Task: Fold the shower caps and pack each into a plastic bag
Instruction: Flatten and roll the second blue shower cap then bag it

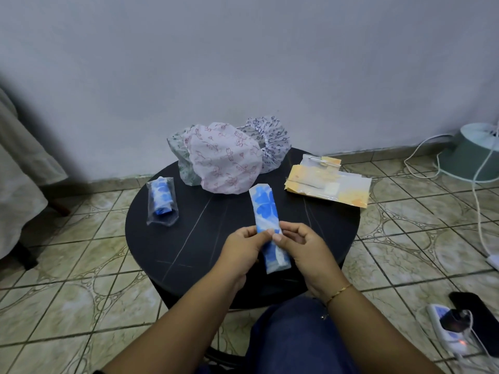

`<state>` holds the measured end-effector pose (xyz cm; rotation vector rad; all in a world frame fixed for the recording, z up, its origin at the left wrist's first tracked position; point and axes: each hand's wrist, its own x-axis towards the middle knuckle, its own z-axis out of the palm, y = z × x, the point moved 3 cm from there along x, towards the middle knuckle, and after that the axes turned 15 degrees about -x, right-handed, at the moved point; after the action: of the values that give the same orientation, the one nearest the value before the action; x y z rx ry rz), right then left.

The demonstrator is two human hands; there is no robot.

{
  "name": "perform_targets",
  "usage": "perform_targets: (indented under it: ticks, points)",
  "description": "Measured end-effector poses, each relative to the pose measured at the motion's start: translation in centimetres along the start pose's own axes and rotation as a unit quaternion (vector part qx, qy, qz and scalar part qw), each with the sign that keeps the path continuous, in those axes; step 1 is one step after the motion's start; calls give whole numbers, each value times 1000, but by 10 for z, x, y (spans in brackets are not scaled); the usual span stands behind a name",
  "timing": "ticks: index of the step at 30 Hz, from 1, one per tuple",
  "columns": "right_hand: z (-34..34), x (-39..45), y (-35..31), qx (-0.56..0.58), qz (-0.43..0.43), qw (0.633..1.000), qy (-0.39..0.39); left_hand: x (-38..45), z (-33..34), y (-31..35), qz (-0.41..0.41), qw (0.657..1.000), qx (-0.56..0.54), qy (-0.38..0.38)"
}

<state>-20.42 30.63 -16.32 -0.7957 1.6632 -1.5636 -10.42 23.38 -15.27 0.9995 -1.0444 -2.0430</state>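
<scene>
Folding step: left hand point(243, 245) and right hand point(299, 245) both pinched the blue cap strip point(266, 209) over the round table point(189, 238); 1 bagged cap point(161, 201) lay left; next, probably, rolling it shorter, then fetching a plastic bag point(328, 184).

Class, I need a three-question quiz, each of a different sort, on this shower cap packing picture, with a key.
1. True or false: one blue cap already lies in a bag.
2. Which hands grip the folded blue cap? A left hand only, B right hand only, C both.
3. Fill in: the unfolded caps lie at the table's ___ edge.

Key: 1 true; 2 C; 3 far.
</scene>
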Motion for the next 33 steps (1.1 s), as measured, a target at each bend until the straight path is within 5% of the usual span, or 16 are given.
perform_targets:
  ticks: [6, 10, 17, 25, 33]
  points:
    - [-22, 21, -1, 18, -8, 998, 65, 25, 28, 6, 33, 996, 73, -50]
    - [-37, 33, 5, 70, -4, 982, 176, 52, 50, 14, 88, 971, 212, -69]
    - [-48, 47, 14, 54, -19, 956, 288, 108, 84, 34, 249, 837, 484, -66]
    - [-47, 47, 16, 36, -33, 952, 302, 135, 108, 32, 231, 578, 762, -179]
    - [-47, 47, 18, 39, -30, 942, 332, 118, 83, 41, 411, 542, 720, -140]
